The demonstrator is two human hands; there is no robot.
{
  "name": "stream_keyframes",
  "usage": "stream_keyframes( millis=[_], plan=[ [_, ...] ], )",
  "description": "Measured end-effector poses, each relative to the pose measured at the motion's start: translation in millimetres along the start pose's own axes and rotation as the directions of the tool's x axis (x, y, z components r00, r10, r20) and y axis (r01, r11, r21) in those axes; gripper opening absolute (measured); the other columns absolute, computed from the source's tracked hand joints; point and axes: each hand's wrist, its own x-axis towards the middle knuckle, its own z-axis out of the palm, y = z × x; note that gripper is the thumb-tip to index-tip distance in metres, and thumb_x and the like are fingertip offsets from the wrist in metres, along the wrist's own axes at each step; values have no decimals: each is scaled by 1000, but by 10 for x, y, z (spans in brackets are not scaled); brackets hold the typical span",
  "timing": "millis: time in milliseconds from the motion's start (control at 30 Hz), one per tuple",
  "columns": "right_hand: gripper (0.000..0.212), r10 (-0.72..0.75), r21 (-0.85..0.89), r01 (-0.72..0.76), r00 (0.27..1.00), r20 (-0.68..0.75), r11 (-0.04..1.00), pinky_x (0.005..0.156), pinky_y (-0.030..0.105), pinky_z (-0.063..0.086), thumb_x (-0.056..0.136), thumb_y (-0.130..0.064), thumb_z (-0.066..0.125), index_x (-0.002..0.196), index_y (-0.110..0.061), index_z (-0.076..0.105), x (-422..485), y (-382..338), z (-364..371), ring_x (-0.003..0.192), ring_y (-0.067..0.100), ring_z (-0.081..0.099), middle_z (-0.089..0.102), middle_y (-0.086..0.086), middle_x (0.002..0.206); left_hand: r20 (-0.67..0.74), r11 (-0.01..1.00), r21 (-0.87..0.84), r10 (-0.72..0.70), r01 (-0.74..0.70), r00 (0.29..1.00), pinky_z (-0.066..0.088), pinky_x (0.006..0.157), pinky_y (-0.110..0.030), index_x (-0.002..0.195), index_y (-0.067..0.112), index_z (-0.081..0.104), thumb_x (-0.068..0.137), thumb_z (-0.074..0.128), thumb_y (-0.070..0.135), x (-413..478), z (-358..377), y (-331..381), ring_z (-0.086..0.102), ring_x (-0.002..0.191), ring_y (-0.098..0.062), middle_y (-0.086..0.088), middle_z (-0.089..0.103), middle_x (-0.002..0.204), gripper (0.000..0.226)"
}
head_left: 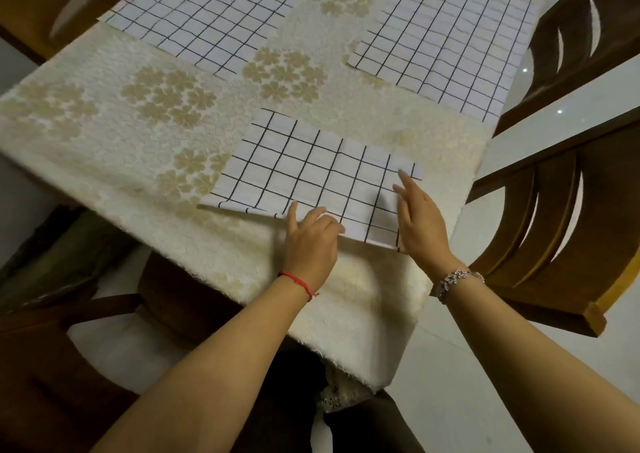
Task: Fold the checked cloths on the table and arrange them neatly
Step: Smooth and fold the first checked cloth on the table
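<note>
Roughly centre-frame on the cream flower-patterned tablecloth [104, 147], the left hand [311, 244] curls its fingers over the near edge of the folded white black-checked cloth [311, 172], seemingly pinching it; the right hand [420, 224] lies flat, fingers together, at its right edge. Pulling one side harder would likely skew the layers.

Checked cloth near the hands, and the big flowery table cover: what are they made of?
The checked cloth looks like thin matte woven fabric: it lies flat with a crisp folded edge. The table cover seems thicker, bumpy textile, maybe embossed or lace-like; its hem looks fuzzy as it drapes.
</note>
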Motion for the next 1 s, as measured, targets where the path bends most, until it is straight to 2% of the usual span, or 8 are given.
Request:
stream_keyframes(
  millis=[133,267,400,533,667,733,867,1000],
  plan=[
    [42,-22,-75,29,995,97,997,91,27,36,98,-13,34,140,-17,40,76,-11,99,122,23,48,56,6,131,-57,992,-83,-99,95,993,12,109,-43,72,21,68,77,39,11,-268,-76,-176,65,102,-20,8,69,80,30],
    [48,-72,-145,103,976,204,984,95,34,42,93,-4,36,137,-19,45,138,-77,215,120,25,50,57,8,129,-63,980,-60,-191,187,980,17,110,-47,72,23,66,75,39,14,-494,-155,-354,59,108,-17,9,69,86,28],
    [50,-153,-172,220,929,336,960,99,35,39,90,1,40,135,-20,48,156,-220,360,128,24,42,55,5,133,17,954,-22,-298,299,954,29,103,-59,80,20,67,66,67,6,-549,-229,-437,60,107,-24,4,68,91,20],
    [48,-218,-146,303,881,420,942,97,28,36,93,-4,41,137,-22,46,120,-378,484,126,19,44,55,-1,132,112,933,-40,-352,358,929,23,106,-59,95,28,72,70,67,18,-580,-254,-473,56,111,-25,1,65,104,27],
    [46,-210,-78,280,853,478,957,94,28,38,95,-12,42,140,-24,40,126,-474,498,119,18,51,59,-4,128,98,886,-134,-434,444,896,7,115,-51,98,26,72,81,60,16,-605,-314,-480,47,124,-17,3,63,117,23],
    [46,-197,-53,256,844,500,965,94,29,39,95,-14,43,139,-24,40,148,-511,475,118,17,52,61,-6,125,72,851,-194,-484,488,872,9,116,-47,98,23,71,82,58,12,-616,-350,-505,48,123,-16,3,63,118,23],
    [41,-175,-7,211,829,532,978,88,22,36,94,-15,46,135,-23,47,207,-566,418,110,11,55,64,-4,121,-20,736,-420,-593,532,805,42,96,-39,88,9,71,79,59,2,-589,-458,-587,59,99,-22,-4,68,97,16],
    [36,-155,47,156,812,563,987,94,26,41,94,-13,44,127,-23,55,303,-642,361,104,6,53,66,-4,115,1,515,-622,-753,590,658,43,77,-19,90,1,67,83,59,-2,-510,-577,-656,55,87,-18,-11,64,92,11]
  ],
)
